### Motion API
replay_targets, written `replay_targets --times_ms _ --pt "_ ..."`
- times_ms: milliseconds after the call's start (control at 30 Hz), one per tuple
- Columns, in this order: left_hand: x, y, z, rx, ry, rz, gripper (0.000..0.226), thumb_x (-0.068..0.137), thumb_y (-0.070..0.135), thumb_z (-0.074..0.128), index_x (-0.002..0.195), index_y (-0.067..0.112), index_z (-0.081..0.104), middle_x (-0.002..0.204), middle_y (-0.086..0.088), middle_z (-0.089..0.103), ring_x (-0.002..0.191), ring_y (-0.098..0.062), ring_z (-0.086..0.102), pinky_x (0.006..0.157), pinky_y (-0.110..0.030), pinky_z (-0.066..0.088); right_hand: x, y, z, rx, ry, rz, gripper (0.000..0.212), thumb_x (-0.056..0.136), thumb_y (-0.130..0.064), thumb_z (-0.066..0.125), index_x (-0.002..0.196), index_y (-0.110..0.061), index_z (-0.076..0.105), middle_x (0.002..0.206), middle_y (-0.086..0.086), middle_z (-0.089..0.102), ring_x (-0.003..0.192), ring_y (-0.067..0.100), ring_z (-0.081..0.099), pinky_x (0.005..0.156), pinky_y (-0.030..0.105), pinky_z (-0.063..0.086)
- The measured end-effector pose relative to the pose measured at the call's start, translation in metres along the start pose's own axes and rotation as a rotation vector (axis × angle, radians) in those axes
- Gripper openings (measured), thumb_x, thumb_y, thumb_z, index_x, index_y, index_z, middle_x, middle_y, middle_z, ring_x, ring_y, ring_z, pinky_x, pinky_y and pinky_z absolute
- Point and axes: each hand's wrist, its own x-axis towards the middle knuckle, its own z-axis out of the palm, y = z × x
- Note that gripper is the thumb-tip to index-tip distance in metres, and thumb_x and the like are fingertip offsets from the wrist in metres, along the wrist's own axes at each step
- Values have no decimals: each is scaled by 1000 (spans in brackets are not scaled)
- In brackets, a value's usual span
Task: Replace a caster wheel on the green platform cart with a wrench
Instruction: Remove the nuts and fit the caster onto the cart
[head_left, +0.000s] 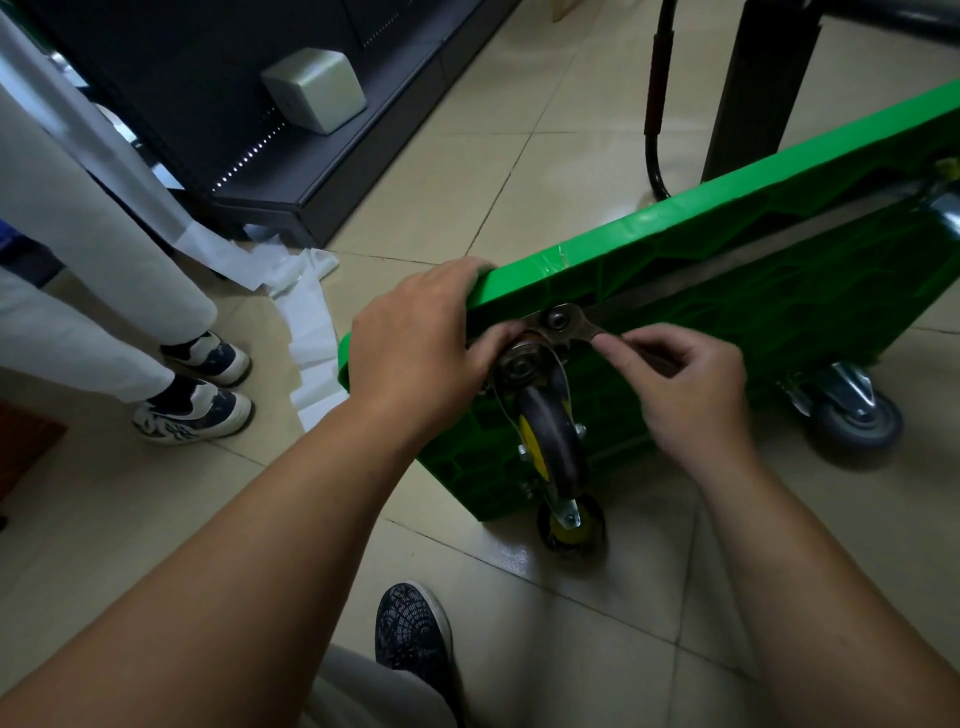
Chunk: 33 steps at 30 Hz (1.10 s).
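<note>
The green platform cart (727, 291) stands tipped on its edge, its ribbed underside facing me. A caster wheel (550, 441) with a yellow hub sticks out from the near corner. A wrench (582, 330) sits on the bolt (558, 319) at the caster's mounting plate. My left hand (421, 353) grips the cart's top corner, with its fingers curled over the edge and reaching the plate. My right hand (685, 384) pinches the wrench handle between thumb and fingers. Below, a second yellow-hubbed wheel (571, 525) rests on the floor.
A grey caster (852, 415) stands on the floor at the right. Another person's legs and sneakers (197, 384) are at the left, beside white paper (306, 312). A dark shelf base (291, 171) and a black post (753, 88) lie behind. My shoe (413, 634) is below.
</note>
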Motion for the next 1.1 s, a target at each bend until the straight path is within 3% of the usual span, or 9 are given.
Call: replay_targets --times_ms 100,167,267,400,467,567,633,800,1100 --pt "0 0 0 -9 2 -5 40 94 55 63 127 33 59 113 11 66 104 -20 61 74 -35 42 16 -15 -23 -371 -20 -175 34 77 -66 70 84 -33 73 80 -12 67 88 25 61 83 38 48" --pt "0 0 0 -12 -1 -10 40 94 55 63 128 33 59 114 11 67 105 -20 61 74 -36 42 24 -33 -34 -644 -21 -369 37 82 -61 67 90 -27 74 84 -6 68 88 24 55 85 35 31" --pt "0 1 0 -3 -11 -16 42 94 56 62 129 34 59 116 11 66 108 -20 60 76 -37 43 29 -56 -45 -783 -12 -549 36 84 -53 69 93 -19 74 84 -1 70 86 23 54 87 39 29" --pt "1 1 0 4 -20 -17 43 94 56 62 131 34 58 117 11 67 109 -20 60 78 -38 46 20 -32 -49 -629 45 -471 31 83 -52 71 92 -22 74 84 -12 67 85 17 58 89 42 34" --pt "1 0 0 10 -19 -20 43 94 56 62 131 34 58 118 11 67 110 -20 60 78 -38 46 8 -17 -41 -282 111 -292 23 81 -47 77 89 -25 73 78 -20 66 78 7 62 81 34 46" --pt "1 1 -1 5 -20 -24 41 95 56 62 130 35 58 117 11 67 109 -20 61 78 -38 46 -17 -4 -12 333 172 128 19 79 -39 74 83 -20 72 65 -15 69 67 -3 62 67 12 48" --pt "2 1 -1 6 -21 -25 41 95 55 62 130 35 58 118 12 67 110 -20 60 79 -38 47 -30 4 8 503 169 286 17 78 -37 73 80 -20 71 65 -10 68 67 1 61 69 12 48" --pt "0 2 0 6 -15 -25 40 94 55 63 129 35 58 117 11 66 110 -20 60 78 -38 44 -41 4 40 556 88 341 19 77 -35 75 80 -16 74 69 -2 69 69 5 63 67 15 50" --pt "0 0 1 -2 12 -6 38 94 54 63 127 34 59 113 11 67 106 -21 61 75 -36 43 -37 6 56 395 181 225 17 83 -37 76 78 -21 74 73 -3 73 73 9 68 65 22 53"
